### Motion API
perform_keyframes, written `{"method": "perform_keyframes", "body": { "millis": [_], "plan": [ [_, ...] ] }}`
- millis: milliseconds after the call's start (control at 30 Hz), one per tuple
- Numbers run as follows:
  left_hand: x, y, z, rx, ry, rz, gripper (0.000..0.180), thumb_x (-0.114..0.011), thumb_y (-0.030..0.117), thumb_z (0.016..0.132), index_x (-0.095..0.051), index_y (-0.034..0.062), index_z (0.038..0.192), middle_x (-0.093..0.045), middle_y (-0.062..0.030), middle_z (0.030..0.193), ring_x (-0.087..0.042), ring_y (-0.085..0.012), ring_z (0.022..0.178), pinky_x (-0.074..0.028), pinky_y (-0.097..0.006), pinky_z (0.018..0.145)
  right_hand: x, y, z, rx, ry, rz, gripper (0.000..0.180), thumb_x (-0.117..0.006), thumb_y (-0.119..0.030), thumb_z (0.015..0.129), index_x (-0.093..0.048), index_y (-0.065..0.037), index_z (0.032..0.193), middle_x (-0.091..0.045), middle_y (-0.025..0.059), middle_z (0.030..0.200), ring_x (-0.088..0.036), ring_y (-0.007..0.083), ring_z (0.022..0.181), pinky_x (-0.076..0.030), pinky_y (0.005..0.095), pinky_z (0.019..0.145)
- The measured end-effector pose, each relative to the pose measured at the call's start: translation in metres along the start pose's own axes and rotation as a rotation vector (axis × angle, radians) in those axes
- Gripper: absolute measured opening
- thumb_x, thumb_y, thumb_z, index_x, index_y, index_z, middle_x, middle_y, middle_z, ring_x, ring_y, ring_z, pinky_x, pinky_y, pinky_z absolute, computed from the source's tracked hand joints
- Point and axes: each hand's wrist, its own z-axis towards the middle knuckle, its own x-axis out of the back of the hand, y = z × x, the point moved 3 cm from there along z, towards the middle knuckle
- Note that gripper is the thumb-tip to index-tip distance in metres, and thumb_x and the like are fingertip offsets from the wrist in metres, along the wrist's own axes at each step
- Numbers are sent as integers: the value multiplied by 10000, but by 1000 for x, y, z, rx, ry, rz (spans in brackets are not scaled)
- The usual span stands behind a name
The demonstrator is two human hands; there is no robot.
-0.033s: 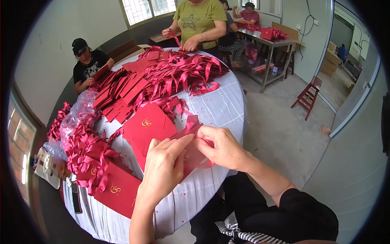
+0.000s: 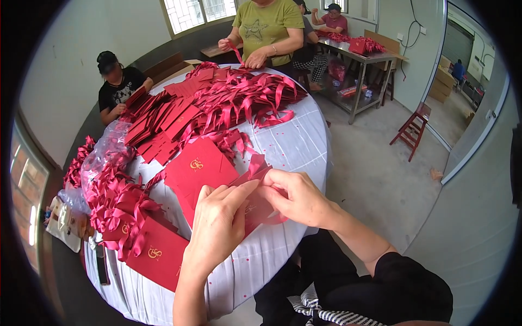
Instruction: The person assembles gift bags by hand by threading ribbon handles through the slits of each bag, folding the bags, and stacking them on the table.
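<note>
Little has moved since the earlier frame: I find the wearer's left hand [image 2: 217,214], right hand [image 2: 293,198] and the red folder [image 2: 253,214] held by them practically unchanged above the near edge of the round table [image 2: 293,146]. Reading from left to right, a pale bag [image 2: 64,231] sits beside the round table's left edge; along that edge lie a clear plastic bag [image 2: 97,155] and a heap of ribbons [image 2: 111,204]. At the table's far left sits a co-worker in black [image 2: 124,89], hands at red pieces. A flat red sleeve [image 2: 157,258] with a gold emblem rests on the table's near left, and a stack of folders [image 2: 198,165] nearer its middle. Over the near edge, the left hand lies bent along the folder, fingertips meeting the other hand's; I cannot tell how firmly it grips. On the table's far half spreads a large beribboned pile [image 2: 239,92], with a co-worker in green [image 2: 266,30] standing behind. The right hand is closed in a pinch on red ribbon [image 2: 279,191] at the folder's upper edge. Well apart, right of the round table, stand a metal table [image 2: 356,51] and a reddish stool [image 2: 411,133].
</note>
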Motion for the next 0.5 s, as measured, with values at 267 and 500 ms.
{"method": "perform_keyframes", "body": {
  "millis": [267, 500],
  "plan": [
    [-1, 2, -2, 3, -65, 41, 300, -590, -54, 775, -606, 42, 1059, -652, -97, 840, -595, -245, 754, -384, -343, 739, 17, -10, 5, 413, 11, -311, 224, -715, -35, 757, -578, -18, 933, -491, 118, 966, -556, 263, 826, -473, 351, 736],
    [-3, -1, 1, -34, -46, 18, 277, -601, -68, 760, -495, 22, 1000, -656, -105, 910, -603, -269, 782, -385, -348, 744, 30, -23, 41, 258, -505, -472, 160, -598, -158, 862, -668, -26, 918, -491, 127, 930, -515, 256, 908, -429, 333, 830]
  ]
}}
